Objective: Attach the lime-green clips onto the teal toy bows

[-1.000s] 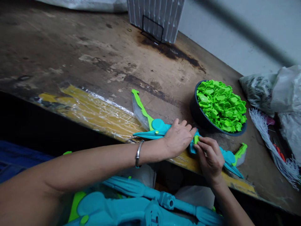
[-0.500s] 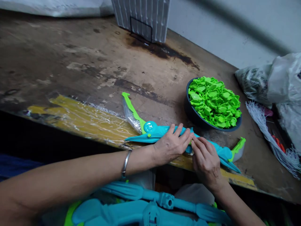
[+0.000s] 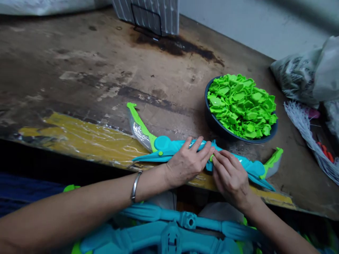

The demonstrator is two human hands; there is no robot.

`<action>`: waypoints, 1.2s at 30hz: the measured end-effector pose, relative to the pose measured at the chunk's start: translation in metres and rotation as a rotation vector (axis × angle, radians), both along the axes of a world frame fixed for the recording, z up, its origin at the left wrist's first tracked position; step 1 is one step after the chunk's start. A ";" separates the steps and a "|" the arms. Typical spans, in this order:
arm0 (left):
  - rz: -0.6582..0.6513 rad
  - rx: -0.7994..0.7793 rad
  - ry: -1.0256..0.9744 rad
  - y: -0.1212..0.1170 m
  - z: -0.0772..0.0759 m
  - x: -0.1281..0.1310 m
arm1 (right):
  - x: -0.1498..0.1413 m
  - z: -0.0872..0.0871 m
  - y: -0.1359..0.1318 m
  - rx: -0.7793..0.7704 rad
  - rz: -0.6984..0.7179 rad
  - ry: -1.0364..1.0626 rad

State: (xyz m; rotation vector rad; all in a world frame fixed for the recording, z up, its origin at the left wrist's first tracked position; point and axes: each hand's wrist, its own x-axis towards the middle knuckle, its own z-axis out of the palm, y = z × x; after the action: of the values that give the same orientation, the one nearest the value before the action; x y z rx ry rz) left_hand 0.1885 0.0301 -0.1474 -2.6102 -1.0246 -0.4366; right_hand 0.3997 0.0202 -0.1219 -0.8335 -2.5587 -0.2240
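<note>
A turquoise plastic toy bow (image 3: 171,148) with bright green tips lies along the table's front edge. My left hand (image 3: 186,162), with a metal bangle at its wrist, rests over the bow's middle with its fingers closed against it. Just right of it, my right hand (image 3: 231,174) pinches a small green plastic piece (image 3: 211,158) at the bow's centre. Fingertips of both hands nearly meet there, and most of the piece is hidden. Below the table edge, more turquoise bow bodies (image 3: 148,234) lie in front of me.
A dark bowl (image 3: 212,123) heaped with green plastic pieces (image 3: 242,106) stands behind the bow. White strings (image 3: 302,130), red-handled scissors or pliers (image 3: 325,151) and a plastic bag (image 3: 296,77) lie at right. Yellow tape (image 3: 79,141) covers the front edge. A ribbed panel (image 3: 148,16) stands at the back.
The camera view has shifted slightly, bringing the bowl closer. Both hands stay at the bow's centre, and a little more of the green piece shows between the fingertips.
</note>
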 end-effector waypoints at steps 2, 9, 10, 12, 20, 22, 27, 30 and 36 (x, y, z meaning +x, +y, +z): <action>0.010 -0.008 0.013 -0.001 -0.001 0.001 | 0.000 0.001 -0.003 0.022 -0.015 -0.036; 0.103 -0.177 -0.068 0.009 0.003 0.000 | 0.005 -0.004 -0.002 -0.062 -0.069 0.102; 0.123 -0.228 -0.080 0.011 0.006 -0.001 | 0.009 -0.005 -0.002 -0.060 -0.075 0.111; 0.169 -0.344 -0.083 0.014 0.013 -0.003 | 0.021 -0.009 -0.003 -0.016 -0.122 0.094; 0.246 -0.434 -0.015 0.019 0.025 -0.004 | 0.092 -0.017 -0.008 0.280 -0.318 -0.192; 0.243 -0.421 -0.020 0.018 0.024 -0.007 | 0.092 -0.013 -0.016 0.343 -0.318 -0.160; 0.216 -0.393 -0.064 0.005 0.029 -0.026 | 0.051 0.007 -0.068 0.320 -0.132 -0.001; 0.196 -0.414 -0.119 -0.003 0.041 -0.043 | 0.027 0.022 -0.096 0.283 0.030 0.060; 0.145 -0.512 -0.154 -0.009 0.089 -0.086 | 0.028 0.057 -0.108 0.315 0.069 0.141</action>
State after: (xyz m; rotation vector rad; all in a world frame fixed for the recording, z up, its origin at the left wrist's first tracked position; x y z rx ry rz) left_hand 0.1021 0.0207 -0.0587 -2.9424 -1.5391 -0.3837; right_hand 0.4281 -0.0882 -0.0647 -0.6177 -2.3346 -0.5126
